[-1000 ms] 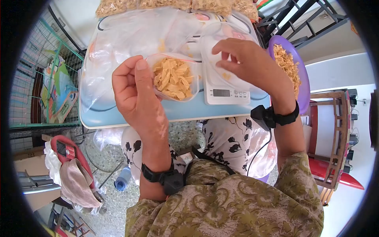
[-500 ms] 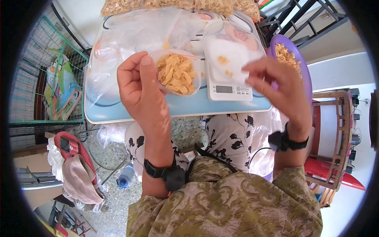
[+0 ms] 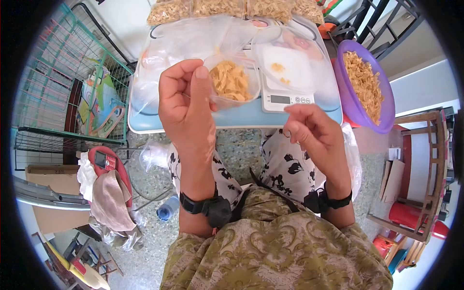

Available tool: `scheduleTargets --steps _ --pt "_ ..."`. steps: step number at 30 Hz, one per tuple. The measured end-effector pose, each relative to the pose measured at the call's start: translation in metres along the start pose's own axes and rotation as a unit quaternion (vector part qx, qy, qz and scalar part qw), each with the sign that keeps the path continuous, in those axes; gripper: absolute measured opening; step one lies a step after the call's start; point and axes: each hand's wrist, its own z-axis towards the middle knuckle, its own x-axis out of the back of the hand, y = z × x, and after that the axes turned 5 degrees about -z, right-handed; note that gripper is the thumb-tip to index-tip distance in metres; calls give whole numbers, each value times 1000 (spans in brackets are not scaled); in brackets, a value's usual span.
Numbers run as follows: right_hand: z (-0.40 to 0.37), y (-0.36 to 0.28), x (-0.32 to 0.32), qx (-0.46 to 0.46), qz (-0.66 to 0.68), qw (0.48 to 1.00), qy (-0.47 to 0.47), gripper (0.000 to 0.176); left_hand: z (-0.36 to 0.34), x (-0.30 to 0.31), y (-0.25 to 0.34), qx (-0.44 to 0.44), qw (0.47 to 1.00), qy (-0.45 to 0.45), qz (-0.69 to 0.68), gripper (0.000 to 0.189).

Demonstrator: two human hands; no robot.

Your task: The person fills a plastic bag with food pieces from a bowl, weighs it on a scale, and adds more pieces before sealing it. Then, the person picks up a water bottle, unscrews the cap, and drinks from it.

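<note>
My left hand (image 3: 186, 104) grips the side of a clear plastic bowl (image 3: 256, 88), thumb on top and fingers curled behind. Inside the bowl lie yellowish dried strips (image 3: 229, 81). Just in front of a white digital scale (image 3: 315, 99), my right hand (image 3: 319, 137) hovers over the table's near edge, its thumb and forefinger apart and nothing visible between them. On the scale a wide, clear plastic dish (image 3: 309, 63) holds a few yellow crumbs (image 3: 278, 67).
Clear plastic bags (image 3: 193, 38) cover the table's left side. Filled bags of dried strips (image 3: 217, 7) line its back edge. To the right stands a purple basin (image 3: 386, 118) of similar strips. A green wire cage (image 3: 38, 96) is at left, near a red stool (image 3: 126, 180) bearing a phone (image 3: 105, 161).
My right hand has drawn back from the dish toward me, off to the near side of the scale. My left hand still holds the bowl. The whole view has shifted slightly.
</note>
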Motion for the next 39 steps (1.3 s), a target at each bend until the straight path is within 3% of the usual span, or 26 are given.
scheduleTargets --steps 1,4,8,10,13,17,22,26,28,29,31,38,39 --pt "2 -1 -2 2 4 1000 -1 27 -3 1 6 10 1000 -17 -2 15" --pt "8 1 -9 169 -21 985 11 40 -11 6 23 59 998 -33 -1 15" --pt "6 -4 -17 261 -15 965 22 41 -20 10 32 101 993 -66 -15 16" --pt "2 -10 -18 315 -93 944 -14 40 -25 15 34 146 986 -77 -34 17" --pt "-3 -5 -22 323 -133 937 -11 31 -29 24 32 185 968 -128 -111 16" --pt "-12 4 -22 308 -125 943 -17 23 -35 28 32 197 965 -139 -107 16" --pt "-28 2 -20 313 -130 941 2 20 -46 27 38 150 976 -143 61 14" --pt "-37 10 -16 316 -105 943 11 20 -58 27 38 144 968 -191 70 17" --pt "-42 15 -13 330 -129 934 48 20 -60 29 35 70 949 -280 129 26" --pt "-43 15 -11 329 -129 934 51 20 -60 29 36 70 948 -283 128 26" --pt "-47 16 -9 348 -138 923 87 21 -59 27 40 -49 894 -379 235 36" --pt "-56 16 0 373 -199 895 142 23 -69 6 45 -104 855 -405 305 48" --pt "-56 18 1 388 -205 886 150 23 -68 5 44 -73 843 -428 318 45"
